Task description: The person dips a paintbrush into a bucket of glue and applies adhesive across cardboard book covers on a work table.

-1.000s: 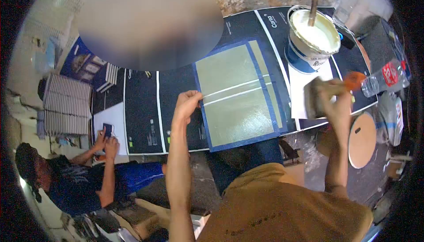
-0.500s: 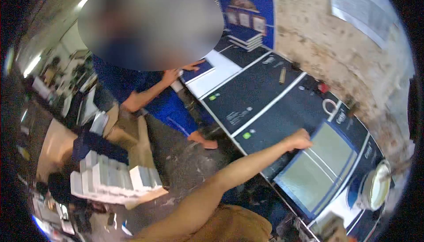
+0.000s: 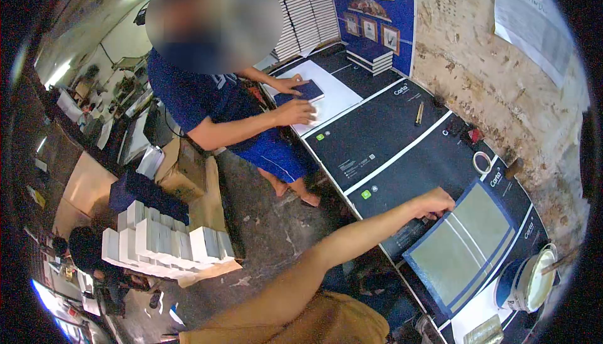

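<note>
My left hand point(image 3: 436, 203) reaches across to the upper left edge of an opened-out book cover point(image 3: 480, 225). Its fingers are curled closed at that edge. The cover lies flat on the bench, grey-green boards inside a blue border, with two pale strips across the middle. My right hand is out of view. Near the cover's lower right side stands a bucket of pale paste point(image 3: 527, 278) with a stick in it. A blocky greyish object point(image 3: 480, 331), its kind unclear, shows at the bottom edge.
Across the bench a co-worker point(image 3: 207, 105) has both hands at a dark blue book point(image 3: 308, 91) on white paper. Stacked books point(image 3: 370, 58) stand by the wall. A tape roll point(image 3: 482, 162) lies beyond the cover. White book blocks point(image 3: 157, 243) are piled at left.
The view has shifted, so the bench sits slightly farther right and lower. My left hand stays at the cover's edge. The co-worker's hands have moved around the dark blue book.
</note>
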`<control>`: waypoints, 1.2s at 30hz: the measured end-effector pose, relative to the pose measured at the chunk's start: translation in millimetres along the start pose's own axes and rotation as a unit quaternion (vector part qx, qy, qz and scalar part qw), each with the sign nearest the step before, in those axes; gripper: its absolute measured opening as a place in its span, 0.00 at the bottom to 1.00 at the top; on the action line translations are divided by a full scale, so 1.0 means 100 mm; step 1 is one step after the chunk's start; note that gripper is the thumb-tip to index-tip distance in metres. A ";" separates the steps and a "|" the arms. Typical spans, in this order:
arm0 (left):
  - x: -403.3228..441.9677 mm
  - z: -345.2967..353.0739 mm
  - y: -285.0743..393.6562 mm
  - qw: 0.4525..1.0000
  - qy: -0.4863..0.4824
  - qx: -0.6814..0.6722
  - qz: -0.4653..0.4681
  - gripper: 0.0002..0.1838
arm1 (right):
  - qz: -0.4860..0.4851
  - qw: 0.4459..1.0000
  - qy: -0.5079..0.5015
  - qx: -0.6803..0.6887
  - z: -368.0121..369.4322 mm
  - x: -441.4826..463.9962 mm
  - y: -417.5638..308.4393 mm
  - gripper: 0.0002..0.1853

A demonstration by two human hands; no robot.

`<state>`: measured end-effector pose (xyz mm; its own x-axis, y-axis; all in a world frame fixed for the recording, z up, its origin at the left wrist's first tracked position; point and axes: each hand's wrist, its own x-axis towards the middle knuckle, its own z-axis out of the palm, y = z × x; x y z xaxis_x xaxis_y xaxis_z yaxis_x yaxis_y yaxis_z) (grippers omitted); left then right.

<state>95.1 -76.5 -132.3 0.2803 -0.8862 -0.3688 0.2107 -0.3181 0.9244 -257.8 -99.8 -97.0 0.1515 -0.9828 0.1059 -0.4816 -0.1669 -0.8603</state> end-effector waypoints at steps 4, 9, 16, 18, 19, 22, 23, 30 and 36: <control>-0.07 -0.04 0.10 0.998 -0.022 0.016 -0.056 0.05 | 0.019 1.000 0.009 0.021 -0.13 -0.03 0.02 0.23; 0.05 -0.16 -0.01 0.991 -0.004 0.136 -0.007 0.09 | 0.074 0.991 0.047 0.102 -0.49 -0.10 0.10 0.26; -0.10 -1.37 0.24 0.984 0.105 0.145 0.001 0.11 | 0.183 0.940 0.080 0.277 -1.03 -0.26 0.32 0.29; -0.06 -1.75 0.23 0.972 0.183 0.150 0.011 0.09 | 0.205 0.923 0.078 0.317 -1.14 -0.29 0.41 0.30; 0.12 -2.09 0.06 0.962 0.206 0.181 -0.002 0.11 | 0.216 0.915 0.076 0.332 -1.18 -0.31 0.44 0.30; 0.45 -2.83 -0.24 0.834 0.279 0.468 -0.092 0.22 | 0.244 0.893 0.078 0.371 -1.27 -0.40 0.52 0.32; 0.27 -2.76 -0.10 0.825 0.326 0.444 -0.127 0.23 | 0.250 0.886 0.081 0.382 -1.28 -0.43 0.49 0.32; 0.01 -3.02 0.90 0.733 0.452 0.495 0.112 0.20 | 0.287 0.862 0.086 0.408 -1.42 -0.56 0.57 0.35; -0.30 -1.78 2.04 0.702 0.422 0.380 0.429 0.16 | 0.280 0.838 0.094 0.458 -1.27 -0.52 0.67 0.38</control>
<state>296.5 -55.0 50.0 0.5220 -0.4478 0.7259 -0.8457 -0.1615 0.5086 -407.1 -70.1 -96.6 -0.0579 -0.8958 -0.4406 0.4458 0.3717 -0.8143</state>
